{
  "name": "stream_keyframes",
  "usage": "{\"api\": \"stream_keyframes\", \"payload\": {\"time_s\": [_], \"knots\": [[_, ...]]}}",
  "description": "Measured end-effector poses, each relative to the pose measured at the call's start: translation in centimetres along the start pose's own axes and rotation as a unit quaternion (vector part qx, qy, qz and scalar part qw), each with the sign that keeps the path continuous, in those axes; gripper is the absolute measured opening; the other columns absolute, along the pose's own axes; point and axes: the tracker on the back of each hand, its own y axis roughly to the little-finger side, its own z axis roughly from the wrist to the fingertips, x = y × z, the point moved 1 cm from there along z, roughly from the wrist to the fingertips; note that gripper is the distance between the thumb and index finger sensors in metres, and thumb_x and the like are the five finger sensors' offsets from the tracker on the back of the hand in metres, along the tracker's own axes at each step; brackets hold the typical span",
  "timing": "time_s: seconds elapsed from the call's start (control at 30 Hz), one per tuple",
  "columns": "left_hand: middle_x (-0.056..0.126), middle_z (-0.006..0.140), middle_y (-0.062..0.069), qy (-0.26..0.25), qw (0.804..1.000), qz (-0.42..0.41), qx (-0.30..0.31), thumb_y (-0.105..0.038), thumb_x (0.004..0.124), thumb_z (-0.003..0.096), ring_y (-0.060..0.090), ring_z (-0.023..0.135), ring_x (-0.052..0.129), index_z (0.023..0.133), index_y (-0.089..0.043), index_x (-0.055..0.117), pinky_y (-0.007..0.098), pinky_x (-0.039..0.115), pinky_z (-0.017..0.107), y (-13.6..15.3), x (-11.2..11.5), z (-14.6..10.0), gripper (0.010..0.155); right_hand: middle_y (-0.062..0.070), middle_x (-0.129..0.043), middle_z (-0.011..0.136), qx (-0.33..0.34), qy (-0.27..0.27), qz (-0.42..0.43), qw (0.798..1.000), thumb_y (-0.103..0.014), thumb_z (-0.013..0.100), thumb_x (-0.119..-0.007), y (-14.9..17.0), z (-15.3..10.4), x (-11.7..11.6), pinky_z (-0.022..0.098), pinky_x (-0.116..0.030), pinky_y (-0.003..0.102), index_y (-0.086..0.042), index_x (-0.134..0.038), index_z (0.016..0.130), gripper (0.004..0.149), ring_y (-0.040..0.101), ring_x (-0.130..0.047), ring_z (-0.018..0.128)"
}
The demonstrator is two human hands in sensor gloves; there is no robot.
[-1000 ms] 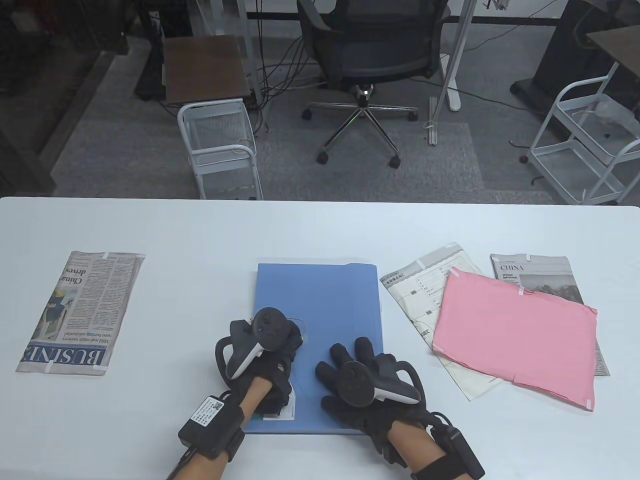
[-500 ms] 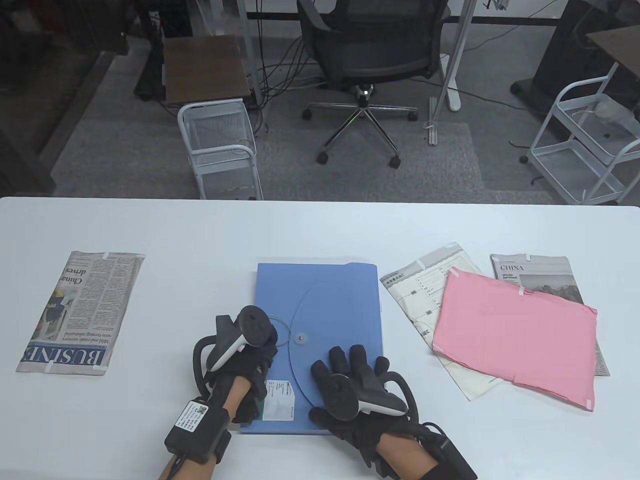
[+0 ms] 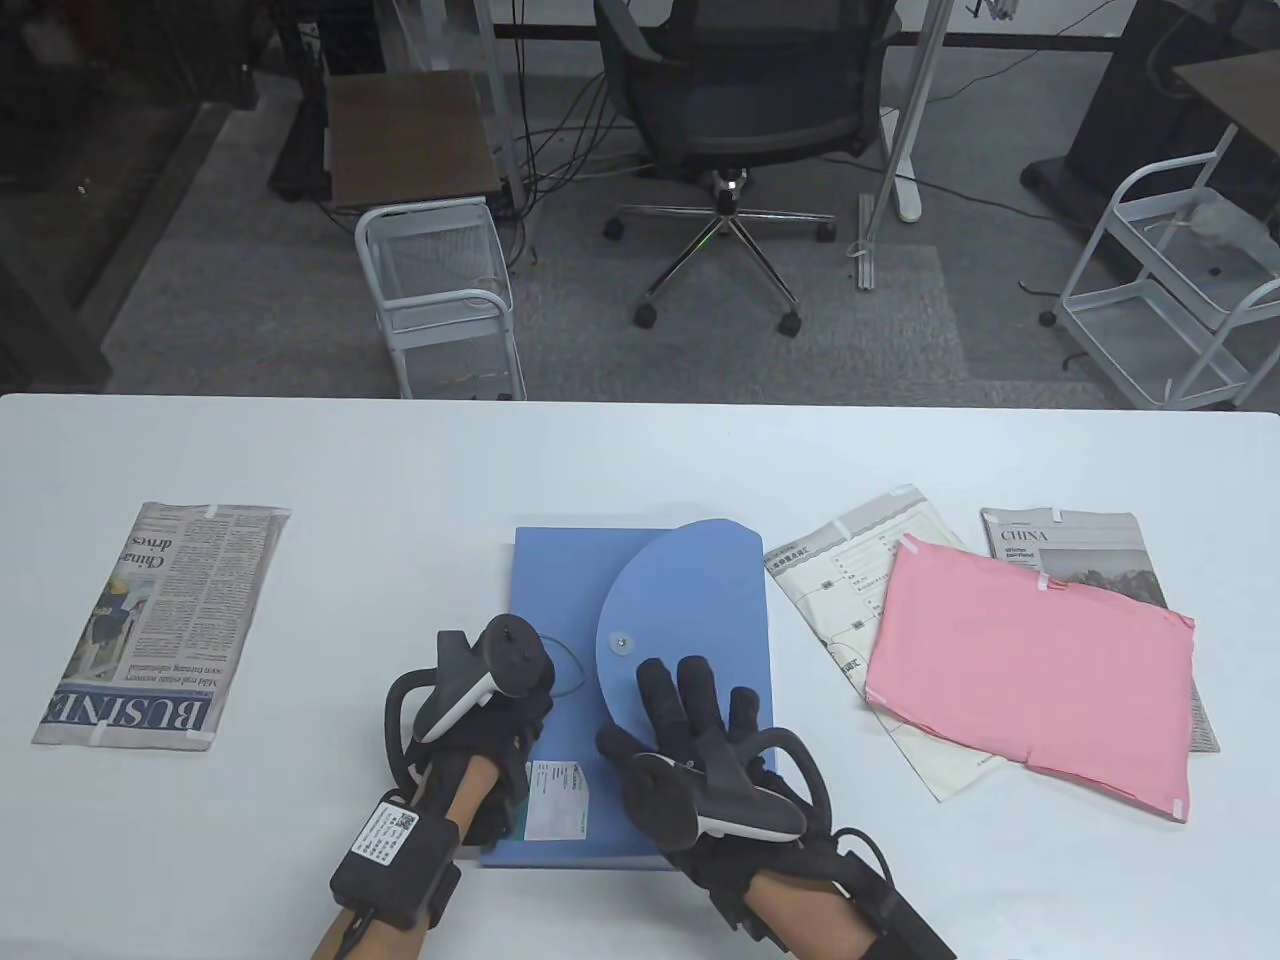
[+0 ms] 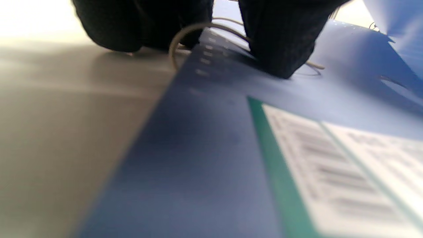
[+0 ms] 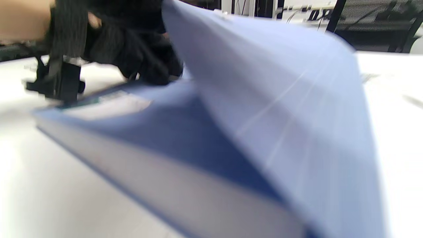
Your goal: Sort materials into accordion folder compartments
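1. Nearest me, my right hand (image 3: 690,740) grips the rounded blue flap (image 3: 680,610) of the flat blue plastic accordion folder (image 3: 560,600), fingers spread along the flap's lower edge; the right wrist view shows the flap raised well off the folder body.
2. My left hand (image 3: 490,700) rests on the folder's left edge, fingertips (image 4: 274,49) pressing the cover beside the loose elastic closure cord (image 4: 185,36). Whether it pinches the cord, I cannot tell.
3. The folder lies at the centre of the white table (image 3: 400,460), its long axis running away from me, the white barcode label (image 3: 558,800) at the near end and the flap hinged along the right side.
4. Risks, as I judge them: the springy flap could slip from my fingers and snap shut, or the folder could slide if my left hand eases off; the cord could also snag the flap's button.
5. Farther out, the pink sheet (image 3: 1030,680) overlaps 2 printed papers (image 3: 850,570) to the right, and 1 folded newspaper (image 3: 160,620) lies well apart at left, all unsorted.
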Motion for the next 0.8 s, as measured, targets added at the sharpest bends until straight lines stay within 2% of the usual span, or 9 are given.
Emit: {"api": "stream_keyframes", "payload": {"time_s": [0.07,0.2,0.33,0.4,0.53,0.57,0.63,0.7,0.8], "knots": [[0.043,0.124,0.019,0.0,1.0,-0.006,0.0,-0.037,0.075,0.0604,0.048,0.103,0.052,0.099,-0.041,0.067,0.059,0.062,0.071,0.0,0.1,0.0,0.039,0.024,-0.005,0.119,-0.015,0.018,0.005,1.0,-0.046,0.062,-0.062,1.1,-1.4,2.2,0.066,-0.028,0.081,-0.029,-0.053,0.111,0.053,0.059,-0.008,0.102],[0.043,0.124,0.019,0.0,1.0,-0.011,-0.001,-0.037,0.075,0.0605,0.047,0.103,0.052,0.099,-0.041,0.067,0.059,0.061,0.071,0.1,0.1,0.0,0.039,0.021,-0.005,0.119,-0.073,0.061,-0.047,0.994,-0.045,0.061,-0.066,3.6,-3.9,6.4,0.068,-0.019,0.078,-0.016,-0.07,0.105,0.053,0.057,-0.004,0.102],[0.042,0.124,0.018,0.002,1.0,-0.013,-0.003,-0.037,0.075,0.0605,0.047,0.104,0.051,0.099,-0.041,0.067,0.059,0.061,0.072,0.1,0.1,0.0,0.039,0.024,-0.006,0.117,-0.201,0.022,-0.174,0.964,-0.046,0.06,-0.071,7.3,-3.7,7.3,0.065,-0.01,0.075,-0.003,-0.068,0.108,0.064,0.056,-0.003,0.101],[0.042,0.124,0.018,0.002,1.0,-0.011,-0.003,-0.037,0.075,0.0607,0.048,0.104,0.051,0.099,-0.041,0.067,0.059,0.061,0.072,0.0,0.1,-0.1,0.039,0.023,-0.006,0.117,-0.237,-0.019,-0.184,0.954,-0.045,0.06,-0.071,10.0,-2.9,6.2,0.064,-0.005,0.073,-0.003,-0.068,0.107,0.064,0.053,-0.001,0.101],[0.041,0.124,0.018,0.006,1.0,-0.011,-0.006,-0.037,0.075,0.0607,0.048,0.104,0.05,0.099,-0.041,0.066,0.059,0.06,0.072,0.0,0.1,0.0,0.039,0.019,-0.003,0.117,-0.265,-0.095,-0.086,0.956,-0.045,0.06,-0.069,14.4,-1.7,1.5,0.064,-0.004,0.071,-0.004,-0.055,0.11,0.067,0.049,0.003,0.101],[0.041,0.124,0.018,0.006,1.0,-0.011,-0.005,-0.037,0.074,0.0609,0.048,0.104,0.05,0.099,-0.041,0.066,0.06,0.06,0.072,0.0,0.1,0.0,0.039,0.02,-0.005,0.117,-0.252,-0.115,-0.057,0.959,-0.048,0.06,-0.068,15.3,-1.5,-0.1,0.066,-0.01,0.072,-0.005,-0.049,0.112,0.07,0.051,-0.002,0.102],[0.041,0.124,0.018,0.005,1.0,-0.012,-0.005,-0.037,0.074,0.0607,0.048,0.103,0.05,0.099,-0.04,0.066,0.059,0.06,0.071,0.0,0.1,0.0,0.04,0.023,0.004,0.114,-0.225,-0.145,0.031,0.963,-0.052,0.061,-0.062,16.4,-1.5,-2.9,0.066,-0.016,0.074,-0.021,-0.018,0.114,0.075,0.056,-0.001,0.099],[0.039,0.125,0.018,0.009,1.0,-0.012,-0.006,-0.037,0.073,0.0612,0.048,0.104,0.049,0.101,-0.04,0.064,0.06,0.059,0.072,-0.1,0.1,0.0,0.041,0.023,0.012,0.112,-0.223,-0.139,0.086,0.961,-0.056,0.06,-0.06,16.9,-1.6,-4.9,0.064,-0.012,0.078,-0.033,-0.013,0.111,0.073,0.058,0.007,0.096],[0.039,0.124,0.019,0.01,1.0,-0.015,-0.004,-0.036,0.073,0.0612,0.049,0.103,0.049,0.102,-0.038,0.063,0.059,0.059,0.071,-0.1,0.1,0.0,0.042,0.025,0.01,0.112,-0.22,-0.151,0.12,0.956,-0.059,0.06,-0.055,18.0,-1.8,-7.0,0.064,-0.021,0.08,-0.033,-0.011,0.112,0.072,0.06,0.003,0.097]]}}
